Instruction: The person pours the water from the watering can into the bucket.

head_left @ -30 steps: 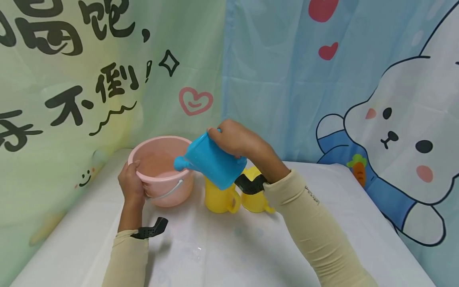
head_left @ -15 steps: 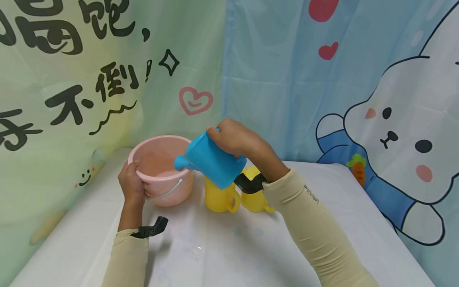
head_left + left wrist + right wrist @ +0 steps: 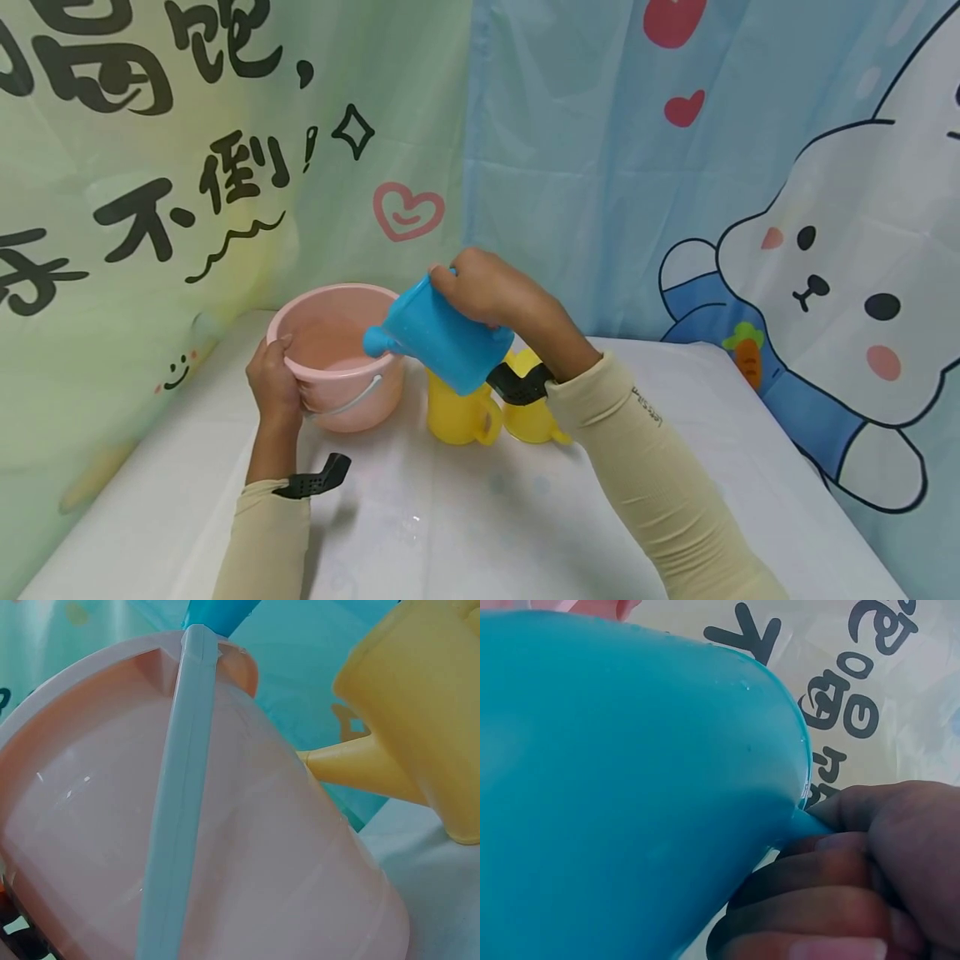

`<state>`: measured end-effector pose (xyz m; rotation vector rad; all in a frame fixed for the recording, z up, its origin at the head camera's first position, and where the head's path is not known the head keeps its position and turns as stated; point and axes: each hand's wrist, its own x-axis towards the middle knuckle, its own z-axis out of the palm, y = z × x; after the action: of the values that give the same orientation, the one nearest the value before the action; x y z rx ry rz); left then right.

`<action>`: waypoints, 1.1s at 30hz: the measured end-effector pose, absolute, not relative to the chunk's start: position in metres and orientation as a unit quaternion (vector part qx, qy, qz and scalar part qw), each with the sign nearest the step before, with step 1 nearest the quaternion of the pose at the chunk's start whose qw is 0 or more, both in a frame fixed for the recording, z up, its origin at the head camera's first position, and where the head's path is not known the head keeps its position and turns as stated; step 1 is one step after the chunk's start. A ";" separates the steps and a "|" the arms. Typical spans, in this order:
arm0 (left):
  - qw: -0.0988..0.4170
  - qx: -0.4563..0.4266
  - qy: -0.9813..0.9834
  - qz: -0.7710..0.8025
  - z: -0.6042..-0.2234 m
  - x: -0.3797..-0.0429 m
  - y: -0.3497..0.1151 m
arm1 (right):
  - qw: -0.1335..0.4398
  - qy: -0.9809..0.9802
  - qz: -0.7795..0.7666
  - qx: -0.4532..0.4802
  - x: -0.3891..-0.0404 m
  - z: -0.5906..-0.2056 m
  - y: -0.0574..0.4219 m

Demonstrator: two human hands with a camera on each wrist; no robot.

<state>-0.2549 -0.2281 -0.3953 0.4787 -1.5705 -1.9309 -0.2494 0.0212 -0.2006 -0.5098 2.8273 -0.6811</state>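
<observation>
A pink bucket with a pale handle stands at the left of the table, its inside facing up. My left hand grips its left rim, thumb over the edge. In my right hand is a blue watering can, gripped by its handle and tipped left, so its round spout head overlaps the bucket's right rim. In the right wrist view, the curled fingers wrap the can's handle, and drops cling near its rim. In the left wrist view, the bucket's light-blue handle crosses its side.
Behind and below the blue can stand a yellow watering can and a second yellow vessel with a handle, both partly hidden. A white cloth covers the table, with small wet drops in front. A printed curtain hangs behind.
Almost nothing differs. Both hands keep their hold on the bucket and the tilted blue watering can; the view shifts only slightly.
</observation>
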 end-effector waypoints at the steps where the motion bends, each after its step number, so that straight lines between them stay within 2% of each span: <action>1: 0.299 0.181 -0.592 -0.726 -0.395 -0.255 -0.228 | 0.094 0.953 -0.232 -0.171 -0.250 -0.201 0.021; 33: 0.299 0.180 -0.593 -0.726 -0.395 -0.255 -0.228 | 0.066 0.953 -0.221 -0.196 -0.248 -0.204 0.017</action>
<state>-0.2551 -0.2278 -0.3954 0.4776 -1.5751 -1.9272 -0.2480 0.0168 -0.2039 -0.5920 2.8743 -0.6674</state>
